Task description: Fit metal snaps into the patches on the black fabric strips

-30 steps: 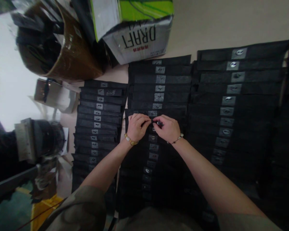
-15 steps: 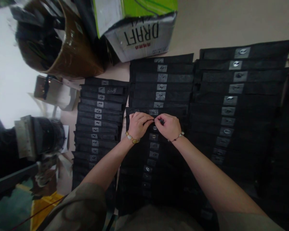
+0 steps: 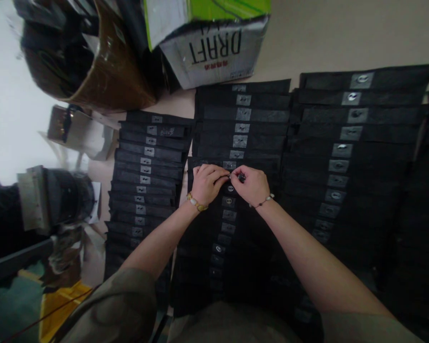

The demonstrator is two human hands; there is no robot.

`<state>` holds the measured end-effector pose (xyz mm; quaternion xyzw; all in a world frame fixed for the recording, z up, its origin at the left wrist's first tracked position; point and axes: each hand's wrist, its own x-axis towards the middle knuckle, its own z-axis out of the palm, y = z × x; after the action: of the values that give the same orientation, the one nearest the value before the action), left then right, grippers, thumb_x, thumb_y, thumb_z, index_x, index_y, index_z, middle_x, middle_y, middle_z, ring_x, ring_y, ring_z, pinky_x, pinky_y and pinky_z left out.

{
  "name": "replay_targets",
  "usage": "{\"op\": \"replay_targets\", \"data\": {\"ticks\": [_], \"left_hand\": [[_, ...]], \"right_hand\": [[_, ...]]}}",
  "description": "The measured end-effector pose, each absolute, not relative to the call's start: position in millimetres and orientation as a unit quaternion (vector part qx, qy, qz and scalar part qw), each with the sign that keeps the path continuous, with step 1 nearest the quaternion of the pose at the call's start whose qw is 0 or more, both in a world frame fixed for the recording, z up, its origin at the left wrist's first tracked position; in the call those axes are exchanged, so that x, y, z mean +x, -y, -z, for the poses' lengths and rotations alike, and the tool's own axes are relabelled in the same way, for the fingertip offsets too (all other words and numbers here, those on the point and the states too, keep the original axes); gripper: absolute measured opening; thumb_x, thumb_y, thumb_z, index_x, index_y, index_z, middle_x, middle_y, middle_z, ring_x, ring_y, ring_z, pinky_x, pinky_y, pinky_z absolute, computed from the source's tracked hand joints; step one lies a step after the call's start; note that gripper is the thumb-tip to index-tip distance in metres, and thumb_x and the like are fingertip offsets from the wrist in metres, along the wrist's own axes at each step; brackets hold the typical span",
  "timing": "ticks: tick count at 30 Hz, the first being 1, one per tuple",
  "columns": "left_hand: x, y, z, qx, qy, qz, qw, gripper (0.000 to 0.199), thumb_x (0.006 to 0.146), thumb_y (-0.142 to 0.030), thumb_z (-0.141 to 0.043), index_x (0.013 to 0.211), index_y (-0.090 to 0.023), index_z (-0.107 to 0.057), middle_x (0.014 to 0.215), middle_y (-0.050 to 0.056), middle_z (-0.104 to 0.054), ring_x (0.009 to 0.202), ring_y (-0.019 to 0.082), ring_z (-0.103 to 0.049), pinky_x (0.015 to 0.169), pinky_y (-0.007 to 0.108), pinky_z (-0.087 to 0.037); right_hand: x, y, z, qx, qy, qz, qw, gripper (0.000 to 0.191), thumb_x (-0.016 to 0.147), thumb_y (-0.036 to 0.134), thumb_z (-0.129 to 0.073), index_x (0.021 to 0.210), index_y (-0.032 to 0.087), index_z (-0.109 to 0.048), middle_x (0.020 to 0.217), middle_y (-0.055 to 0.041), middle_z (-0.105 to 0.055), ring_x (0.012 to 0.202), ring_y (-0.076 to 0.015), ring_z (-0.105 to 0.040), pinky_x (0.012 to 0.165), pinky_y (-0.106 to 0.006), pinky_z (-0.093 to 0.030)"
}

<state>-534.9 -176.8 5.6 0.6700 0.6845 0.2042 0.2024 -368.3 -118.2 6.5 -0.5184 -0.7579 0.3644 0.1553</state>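
My left hand [image 3: 207, 183] is closed in a pinch over the middle row of overlapping black fabric pieces [image 3: 210, 205]. Its fingertips meet those of my right hand [image 3: 250, 185] at a tiny shiny spot I cannot make out. Curled fingers of the right hand hold a small cluster of dark, shiny pieces [image 3: 241, 177], too small to name. Each fabric piece carries a grey patch, and several patches bear a shiny fitting, such as the round metal one [image 3: 230, 189] just below the fingertips.
More overlapping black pieces lie in a row at left [image 3: 146, 171] and another at right [image 3: 357, 166]. Behind stand a brown bin [image 3: 123, 71] stuffed with dark material and a grey-green carton [image 3: 218, 52]. A dark cylindrical machine part [image 3: 71, 195] is at the left edge.
Both hands stay pinched together at nearly the same spot. The right fingers have shifted slightly, showing more of the dark pieces. The view has moved a little.
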Motion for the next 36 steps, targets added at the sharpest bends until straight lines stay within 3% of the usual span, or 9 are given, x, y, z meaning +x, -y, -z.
{"op": "replay_targets", "data": {"ticks": [6,13,23,27,31,33,36], "left_hand": [[-535.1,178.1,-4.6,0.669,-0.684,-0.213,0.198,0.018,0.095,-0.036,-0.06,0.102,-0.03,-0.076,0.104,0.002,-0.075,0.1,0.021,-0.062,0.088,0.043,-0.036],[-535.9,178.5,-7.3,0.674,-0.677,-0.216,0.202,0.016,0.094,-0.035,-0.062,0.102,-0.03,-0.075,0.107,0.002,-0.075,0.102,0.021,-0.062,0.089,0.043,-0.037],[-541.7,184.2,-25.7,0.684,-0.665,-0.252,0.162,0.02,0.095,-0.035,-0.059,0.103,-0.025,-0.074,0.108,0.004,-0.074,0.104,0.02,-0.064,0.094,0.039,-0.041],[-551.1,226.1,-58.2,0.654,-0.694,-0.272,0.131,0.017,0.094,-0.034,-0.061,0.098,-0.025,-0.075,0.104,0.003,-0.076,0.103,0.02,-0.065,0.096,0.038,-0.042],[-544.6,314.4,-65.2,0.628,-0.714,-0.244,0.192,0.012,0.092,-0.03,-0.064,0.09,-0.025,-0.075,0.093,0.002,-0.077,0.093,0.018,-0.068,0.088,0.036,-0.045],[-531.1,354.4,-58.3,0.611,-0.721,-0.224,0.239,0.012,0.092,-0.029,-0.064,0.09,-0.025,-0.075,0.091,0.001,-0.076,0.091,0.018,-0.068,0.087,0.036,-0.046],[-505.4,381.8,-46.3,0.575,-0.746,-0.217,0.257,0.01,0.092,-0.029,-0.066,0.093,-0.026,-0.075,0.096,0.001,-0.076,0.093,0.018,-0.066,0.087,0.036,-0.044]], "right_hand": [[-364.7,120.2,-4.5,-0.518,0.747,-0.378,0.177,0.016,0.08,0.025,-0.062,0.092,0.022,-0.073,0.082,-0.0029,-0.076,0.071,-0.0197,-0.07,0.071,-0.03,-0.052],[-363.2,121.0,-2.9,-0.488,0.762,-0.381,0.186,0.011,0.08,0.024,-0.062,0.087,0.023,-0.071,0.085,-0.0029,-0.076,0.078,-0.0204,-0.071,0.075,-0.031,-0.053],[-366.3,120.5,-5.0,-0.52,0.725,-0.398,0.212,0.015,0.083,0.026,-0.059,0.087,0.019,-0.072,0.077,-0.0029,-0.071,0.062,-0.0161,-0.06,0.067,-0.029,-0.046],[-370.1,111.8,-4.1,-0.54,0.628,-0.499,0.255,0.016,0.085,0.03,-0.059,0.083,0.017,-0.069,0.064,0.0008,-0.063,0.052,-0.0111,-0.05,0.056,-0.025,-0.039],[-371.4,96.8,-10.6,-0.555,0.391,-0.677,0.285,0.011,0.085,0.03,-0.059,0.082,0.019,-0.061,0.056,0.0061,-0.05,0.043,-0.0076,-0.042,0.043,-0.02,-0.029],[-367.9,92.9,-20.0,-0.529,0.3,-0.732,0.308,0.007,0.081,0.024,-0.06,0.085,0.019,-0.059,0.059,0.0068,-0.051,0.045,-0.007,-0.044,0.043,-0.019,-0.031],[-356.7,100.9,-38.9,-0.487,0.251,-0.761,0.347,0.018,0.075,0.016,-0.059,0.093,0.02,-0.059,0.066,0.0058,-0.058,0.053,-0.0071,-0.052,0.048,-0.018,-0.039]]}}
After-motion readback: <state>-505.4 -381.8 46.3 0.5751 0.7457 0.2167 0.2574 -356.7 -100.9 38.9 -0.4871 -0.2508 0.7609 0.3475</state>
